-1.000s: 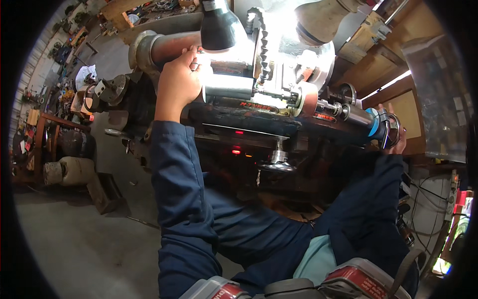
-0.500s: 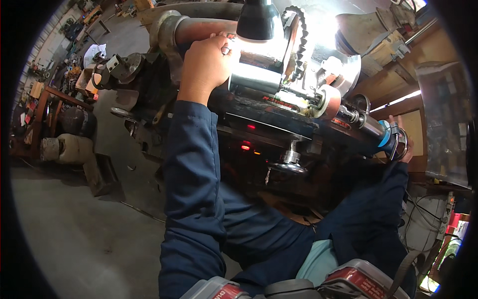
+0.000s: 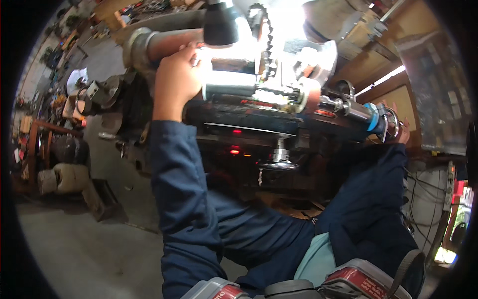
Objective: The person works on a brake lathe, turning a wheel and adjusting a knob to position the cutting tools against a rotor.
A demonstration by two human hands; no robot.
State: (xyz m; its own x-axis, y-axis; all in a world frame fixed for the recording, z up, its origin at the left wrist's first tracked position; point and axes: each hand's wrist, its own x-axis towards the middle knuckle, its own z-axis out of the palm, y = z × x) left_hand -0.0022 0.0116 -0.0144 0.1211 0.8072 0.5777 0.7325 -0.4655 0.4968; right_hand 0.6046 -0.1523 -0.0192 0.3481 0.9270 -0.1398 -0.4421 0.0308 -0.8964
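Observation:
My left hand (image 3: 177,82) is closed at the upper left of a metalworking machine, beside a rust-red cylindrical housing (image 3: 172,44). A small dark bit shows between its fingers, too hidden to name. Just right of that hand lies a smooth grey metal cylinder (image 3: 231,83). A shaft runs from it through a pale round collar (image 3: 310,95) to a steel barrel (image 3: 357,113) with a blue ring (image 3: 371,117). At the machine's right end my right hand (image 3: 404,132) is on a shiny handwheel (image 3: 393,124); the wheel partly covers it, and some fingers reach past its rim.
A black lamp (image 3: 220,24) hangs over the machine, its glare washing out the middle. Behind stands a dark ridged belt (image 3: 268,42). Below, a second handwheel (image 3: 278,164) juts toward me. A clear plastic sheet (image 3: 438,89) hangs at right; a cylindrical tank (image 3: 69,178) lies at left.
The view has shifted, so the machine sits farther left in the picture. Both hands stay at the same spots on the machine. The fingers of my right hand have moved slightly around the handwheel.

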